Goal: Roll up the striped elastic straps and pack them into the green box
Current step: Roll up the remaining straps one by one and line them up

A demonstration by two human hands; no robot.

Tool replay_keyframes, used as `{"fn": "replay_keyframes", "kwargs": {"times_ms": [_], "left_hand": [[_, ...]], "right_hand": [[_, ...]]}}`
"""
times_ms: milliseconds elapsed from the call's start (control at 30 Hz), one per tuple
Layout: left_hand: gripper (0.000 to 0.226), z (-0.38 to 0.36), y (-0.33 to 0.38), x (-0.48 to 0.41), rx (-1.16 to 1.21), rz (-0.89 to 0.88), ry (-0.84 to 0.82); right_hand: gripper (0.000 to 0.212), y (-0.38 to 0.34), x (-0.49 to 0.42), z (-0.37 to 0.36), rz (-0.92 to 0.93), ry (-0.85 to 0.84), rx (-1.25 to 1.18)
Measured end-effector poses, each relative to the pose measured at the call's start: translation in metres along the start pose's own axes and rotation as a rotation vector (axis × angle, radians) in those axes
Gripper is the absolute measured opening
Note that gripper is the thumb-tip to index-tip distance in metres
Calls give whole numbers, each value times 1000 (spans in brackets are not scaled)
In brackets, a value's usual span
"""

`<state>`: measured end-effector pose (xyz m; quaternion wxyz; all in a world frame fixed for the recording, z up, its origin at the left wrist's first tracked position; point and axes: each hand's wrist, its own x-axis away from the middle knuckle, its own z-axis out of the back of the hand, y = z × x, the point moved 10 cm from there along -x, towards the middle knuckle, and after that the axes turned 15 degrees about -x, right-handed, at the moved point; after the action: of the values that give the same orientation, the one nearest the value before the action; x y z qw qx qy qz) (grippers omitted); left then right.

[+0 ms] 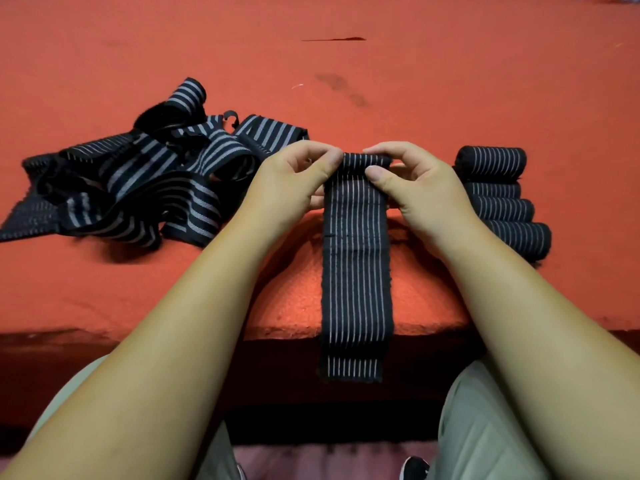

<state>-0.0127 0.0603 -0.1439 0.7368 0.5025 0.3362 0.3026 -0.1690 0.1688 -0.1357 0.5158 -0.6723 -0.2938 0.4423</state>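
Both left hand (289, 183) and right hand (417, 183), fingers (327, 160) tight on the strap (356, 271) roll, tail over table (284, 323) edge, open cloth (381, 74) beyond.

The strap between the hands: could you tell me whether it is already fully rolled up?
No, only the far end of the strap is rolled; the rest lies flat and hangs over the table edge.

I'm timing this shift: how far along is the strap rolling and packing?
Done: four rolled black white-striped straps lie side by side at right. In hand: left hand and right hand pinch the starting roll of a flat striped strap. Remaining: the tangled strap pile, and packing; no green box shows.
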Motion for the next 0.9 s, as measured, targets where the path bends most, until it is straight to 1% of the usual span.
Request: {"fn": "replay_keyframes", "kwargs": {"times_ms": [67,200,300,433,500,600,700,767,900], "left_hand": [[26,-1,-5,2,1,45,-2],[19,1,-7,3,59,42,3],[18,0,-7,4,130,42,-6],[28,1,-13,3,187,79,3],[35,-2,-19,2,215,120,-32],[30,-6,-23,3,192,125,-106],[25,0,-22,2,196,114,-55],[26,4,-18,2,194,100,-28],[30,2,-13,5,210,93,-53]], "right_hand": [[24,1,2,-1,-13,1,-20],[20,6,3,-3,-47,4,-26],[20,7,1,3,-58,52,11],[16,10,-1,3,-64,42,28],[15,10,-2,1,-51,25,9],[16,11,-2,-2,-46,-6,-15],[18,14,-1,-2,-76,-13,-28],[19,14,-1,-1,-100,-8,-18],[14,15,-3,2,-85,4,25]]}}
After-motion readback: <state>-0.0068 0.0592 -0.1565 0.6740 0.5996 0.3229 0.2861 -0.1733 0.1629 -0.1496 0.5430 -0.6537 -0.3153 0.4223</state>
